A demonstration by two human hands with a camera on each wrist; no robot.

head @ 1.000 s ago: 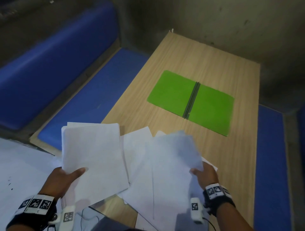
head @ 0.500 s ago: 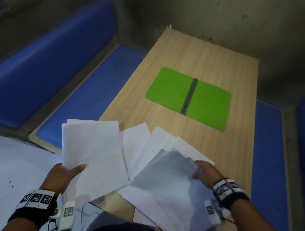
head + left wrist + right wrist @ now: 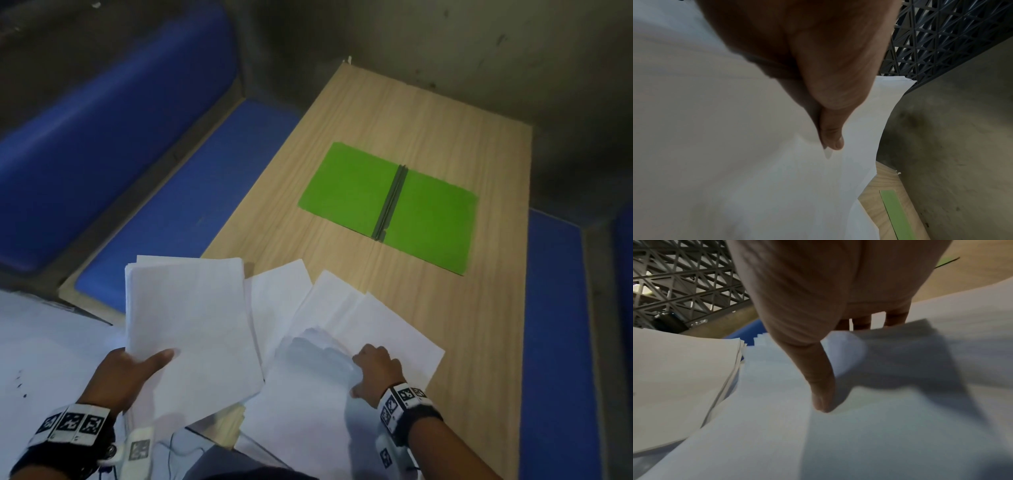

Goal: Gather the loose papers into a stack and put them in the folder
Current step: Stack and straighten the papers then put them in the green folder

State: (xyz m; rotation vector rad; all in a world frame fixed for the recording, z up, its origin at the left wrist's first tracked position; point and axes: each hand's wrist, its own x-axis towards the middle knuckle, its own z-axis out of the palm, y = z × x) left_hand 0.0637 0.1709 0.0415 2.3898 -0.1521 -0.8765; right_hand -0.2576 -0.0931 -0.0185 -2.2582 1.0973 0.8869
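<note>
My left hand (image 3: 133,370) grips a stack of white papers (image 3: 188,325) at its near edge, thumb on top, held over the table's near left corner. In the left wrist view the thumb (image 3: 833,138) presses on that stack (image 3: 735,146). My right hand (image 3: 375,371) holds a curled white sheet (image 3: 315,346) low over several loose papers (image 3: 376,329) fanned on the table. In the right wrist view the thumb (image 3: 822,394) lies on the sheet (image 3: 859,418) with the fingers curled under its far edge. The green folder (image 3: 387,205) lies open and flat farther up the table.
The wooden table (image 3: 445,120) runs away from me, with dark concrete wall behind it. Blue padded benches (image 3: 154,212) flank it on the left and right (image 3: 555,342). A dark lattice panel (image 3: 941,40) shows in the wrist views.
My right hand has brought its sheet down from upright to low over the fanned papers, where it now curls. My left hand and its stack have stayed put.
</note>
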